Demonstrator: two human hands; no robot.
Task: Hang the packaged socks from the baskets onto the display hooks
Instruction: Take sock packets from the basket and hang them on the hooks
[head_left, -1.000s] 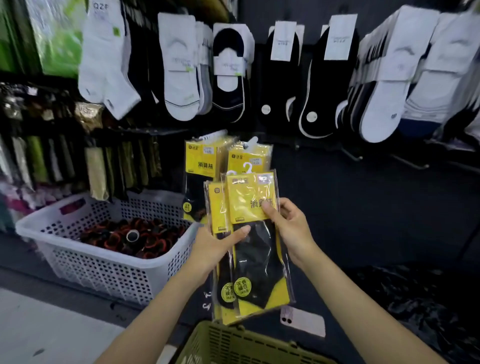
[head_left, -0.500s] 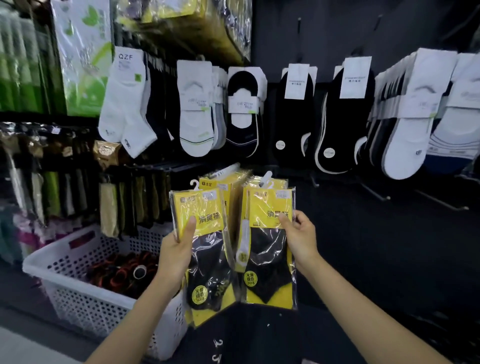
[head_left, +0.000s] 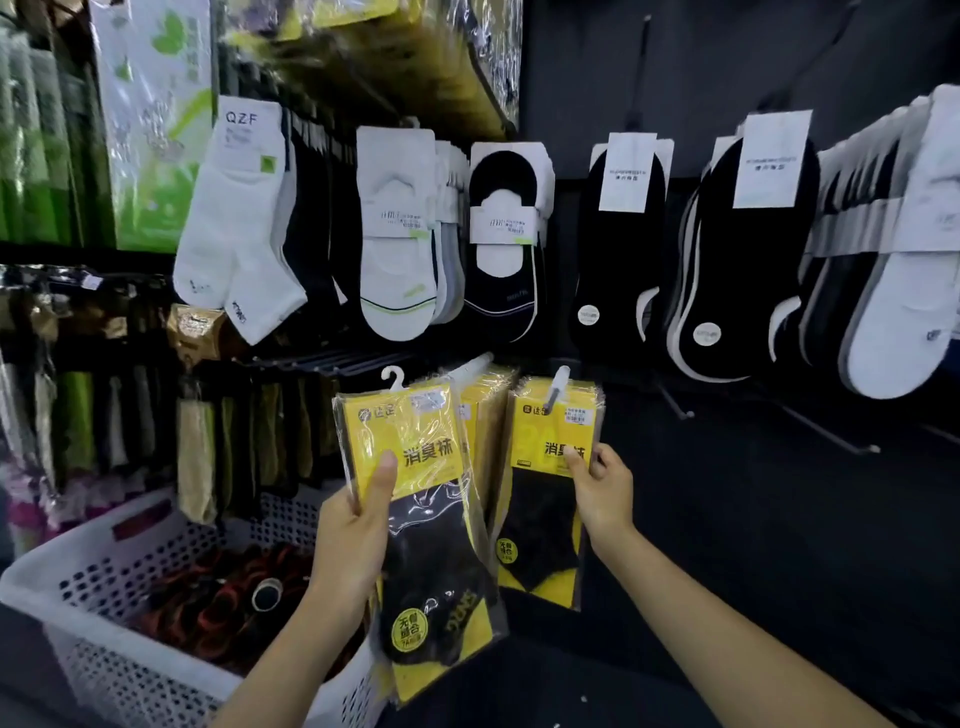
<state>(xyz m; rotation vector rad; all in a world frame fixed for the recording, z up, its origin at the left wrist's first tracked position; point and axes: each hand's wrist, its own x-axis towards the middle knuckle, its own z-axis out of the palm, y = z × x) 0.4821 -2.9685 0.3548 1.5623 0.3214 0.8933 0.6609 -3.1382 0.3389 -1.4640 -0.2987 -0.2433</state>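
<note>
My left hand (head_left: 358, 525) grips a yellow-and-black sock packet (head_left: 426, 519) by its left edge, thumb on the front; its white plastic hanger sticks up free of any hook. My right hand (head_left: 597, 483) pinches a second yellow sock packet (head_left: 545, 499) that sits at the front of a display hook (head_left: 558, 379), the hook tip showing through its top. Between the two, more yellow packets (head_left: 480, 405) hang on a neighbouring hook.
A white perforated basket (head_left: 104, 540) holding dark red-and-black rolled items stands at lower left. Rows of white and black socks (head_left: 395, 234) hang above. Bare metal hooks (head_left: 831, 441) stick out from the dark panel at right. Packaged goods fill the left shelves.
The two packets have been pulled further apart and raised. The right packet has gone onto the hook; the left packet stays in hand. The view has tilted up.
</note>
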